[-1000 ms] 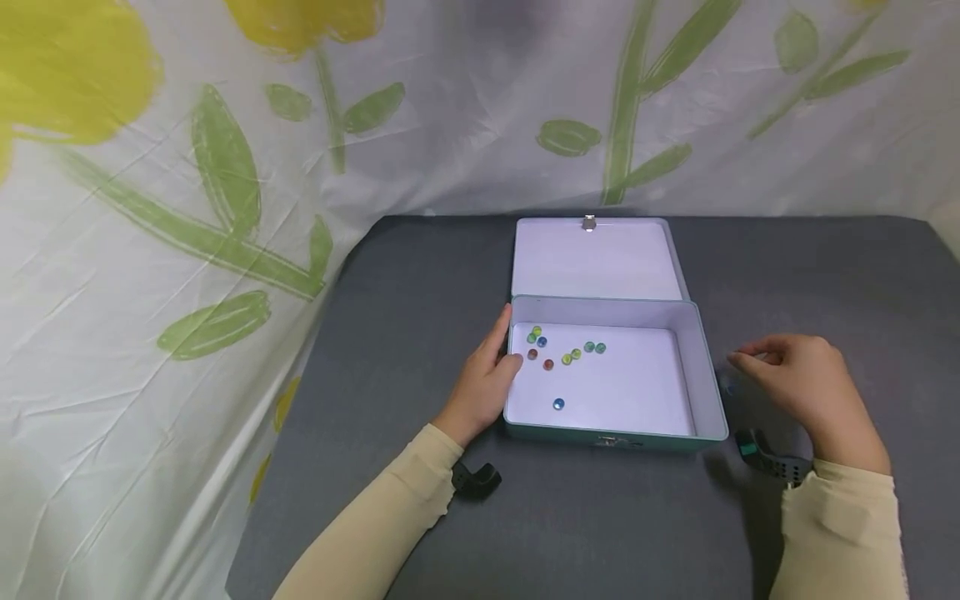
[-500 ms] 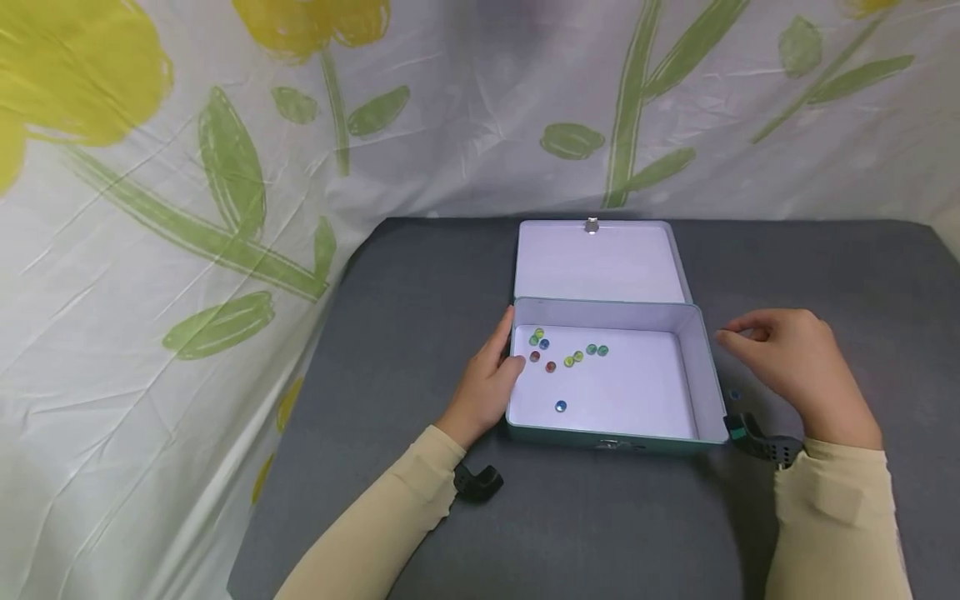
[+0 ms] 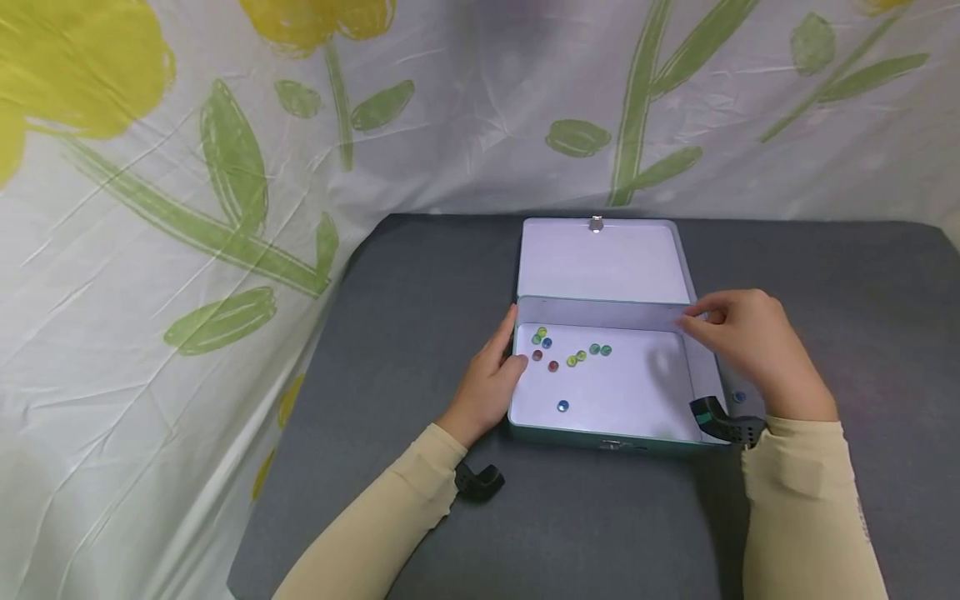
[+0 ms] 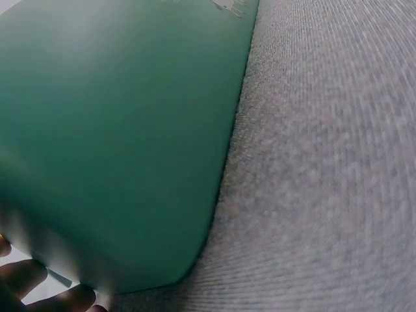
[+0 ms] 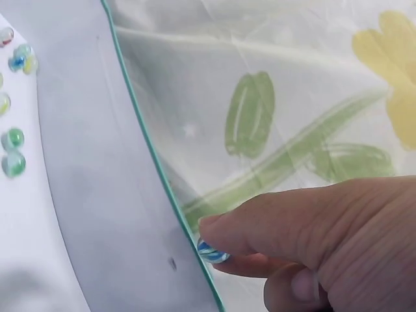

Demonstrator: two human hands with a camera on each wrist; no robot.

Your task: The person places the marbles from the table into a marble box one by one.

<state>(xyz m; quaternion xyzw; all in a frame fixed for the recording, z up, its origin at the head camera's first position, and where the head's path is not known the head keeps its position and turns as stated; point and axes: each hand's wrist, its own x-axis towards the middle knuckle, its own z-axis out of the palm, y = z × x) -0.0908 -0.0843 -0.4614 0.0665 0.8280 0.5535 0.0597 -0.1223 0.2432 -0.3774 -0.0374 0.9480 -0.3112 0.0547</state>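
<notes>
A green tin box with a white inside stands with its lid folded back. My left hand grips its left wall, thumb over the rim and fingers along the outside; some of those fingertips show in the left wrist view. Over the right wall near the back corner is my right hand. Between its thumb and forefinger it pinches a blue-and-white marble, close to the rim. Inside the box lie several glass marbles, among them a blue marble, a red marble and a green marble.
Another blue marble lies on the dark grey table, right of the box and beside my right wrist. Black wrist-worn devices are on both arms. A white curtain with painted flowers hangs behind the table and along the left.
My right hand has risen from the table and moved left to the box's right wall with the marble. It uncovered the blue marble on the table. The left hand keeps its grip.
</notes>
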